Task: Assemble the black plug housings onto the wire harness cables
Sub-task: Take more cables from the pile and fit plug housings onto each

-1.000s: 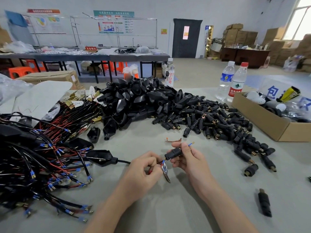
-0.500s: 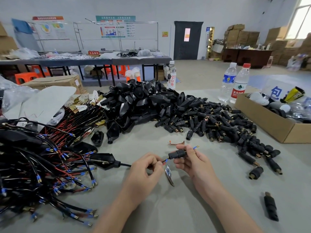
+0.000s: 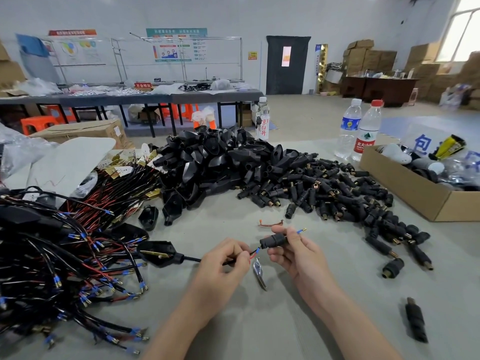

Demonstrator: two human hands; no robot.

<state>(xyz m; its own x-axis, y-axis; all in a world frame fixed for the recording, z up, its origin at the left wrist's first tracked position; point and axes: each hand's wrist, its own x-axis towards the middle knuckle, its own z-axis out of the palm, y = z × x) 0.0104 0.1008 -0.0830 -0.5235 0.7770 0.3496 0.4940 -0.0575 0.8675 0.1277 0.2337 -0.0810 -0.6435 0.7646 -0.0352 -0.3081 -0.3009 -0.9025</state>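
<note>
a: why held up off the table (image 3: 259, 331) instead of laid flat?
b: likely to leave both mouths of the barrel open. clamped the right hand (image 3: 298, 255) round the plug housing (image 3: 272, 240), thumb over, fingers curled under, kept level above the table's near middle.
a: and the left hand (image 3: 223, 263)?
b: pinched on the cable (image 3: 192, 259), close beside the right, not touching it. steadied the feed, by the look of it.
a: wires through yet?
b: partly, as judged. saw one blue-tipped wire (image 3: 301, 231) sticking out past the right fingers, and a red wire (image 3: 255, 252) with a blue tip at the near mouth; could not tell whether inside or only touching.
a: look of the housing?
b: short, black, matte, round, with a thicker collar. matched the loose pile (image 3: 324, 193) farther back on the table.
a: far end of the cable?
b: ran left into a flat black shell (image 3: 158, 253) lying on the table, beside the harness bundle (image 3: 52, 255). noted a silver metal strip (image 3: 259, 274) lying just under the hands.
</note>
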